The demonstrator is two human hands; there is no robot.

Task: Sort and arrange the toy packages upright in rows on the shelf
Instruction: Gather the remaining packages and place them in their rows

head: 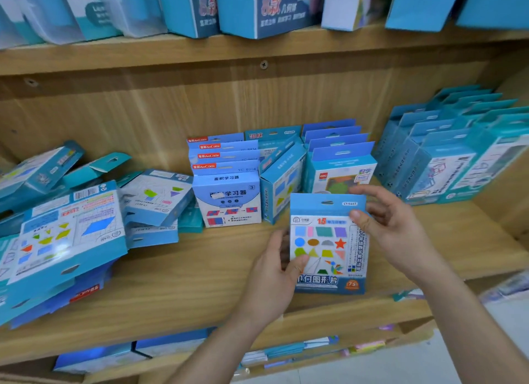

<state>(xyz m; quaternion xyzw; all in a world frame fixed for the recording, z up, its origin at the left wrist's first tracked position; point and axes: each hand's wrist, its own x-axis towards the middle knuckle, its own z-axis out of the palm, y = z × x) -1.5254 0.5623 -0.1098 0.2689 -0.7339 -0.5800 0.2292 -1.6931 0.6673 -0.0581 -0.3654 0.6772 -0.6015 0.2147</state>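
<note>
Over the front of the shelf [200, 283], a toy package [329, 240] is being held upright, pinched low by the left hand [272, 278] and high by the right hand [392, 229]. Standing rows [340, 166] are being faced directly behind it, nearer the right hand.

A package [326, 240] at the front edge of the shelf [200, 272] bears the code "CY-0157", a red "15", the title "几何图形片" and a "75" badge, while a white box [229, 203] farther back reads "面积学习器" with a boxed "3", and a blue box [343, 169] beside it shows a red "deli" logo.
</note>
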